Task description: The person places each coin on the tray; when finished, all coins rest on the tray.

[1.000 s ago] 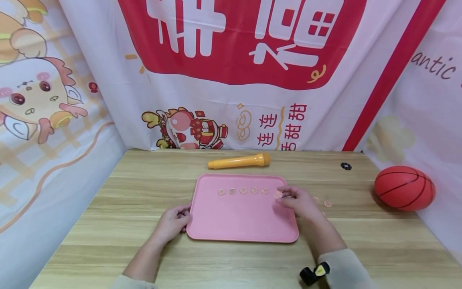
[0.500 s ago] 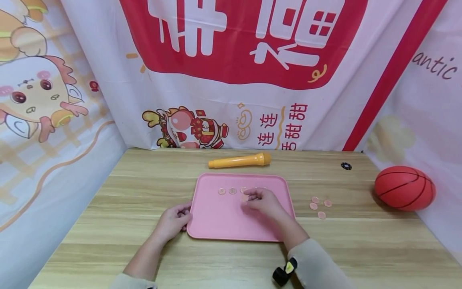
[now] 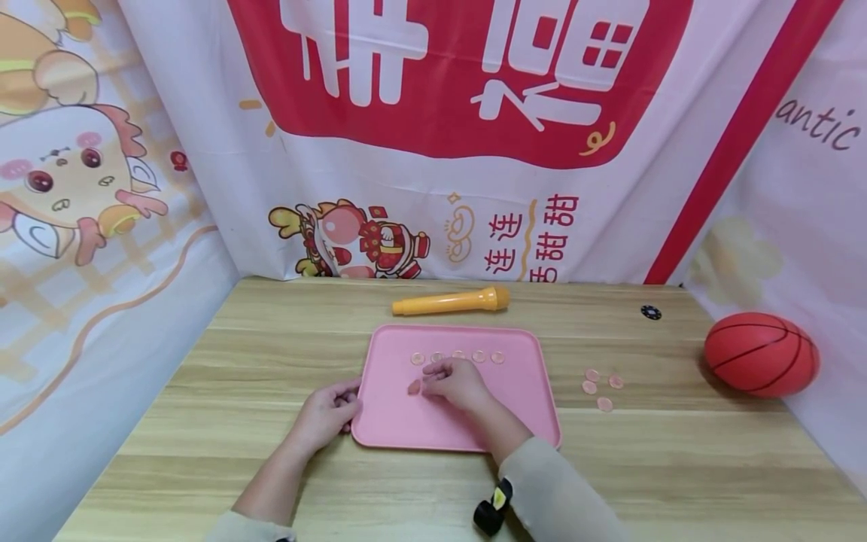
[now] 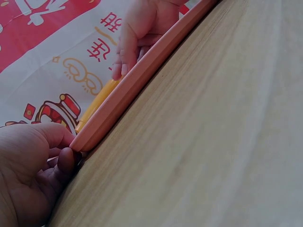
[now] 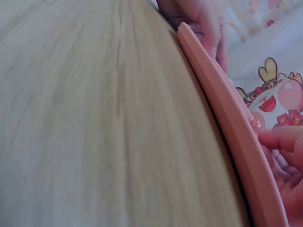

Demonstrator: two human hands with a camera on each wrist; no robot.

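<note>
A pink tray (image 3: 504, 421) lies on the wooden table. My left hand (image 3: 323, 415) grips its left edge, and the left wrist view shows the thumb and fingers around the rim (image 4: 137, 80). Over the left-middle of the tray, my right hand (image 3: 460, 382) pinches a small copper-coloured coin (image 3: 415, 387) between thumb and fingertips. In the right wrist view, that coin (image 5: 254, 124) shows just above the rim, partly hidden. Several similar coins (image 3: 478, 357) form a row along the tray's far side; the right hand partly covers some.
Several loose coins (image 3: 605, 404) lie on the table right of the tray. An orange toy microphone (image 3: 450, 302) is behind it. A black-and-white chip (image 3: 651, 312) and a red toy basketball (image 3: 762, 354) are farther right. Printed cloth (image 3: 379, 173) hangs behind the table.
With a coin pinched in it, my right hand has moved left from the tray's right side, then lower, below the row. The left hand has stayed at the tray's left edge.
</note>
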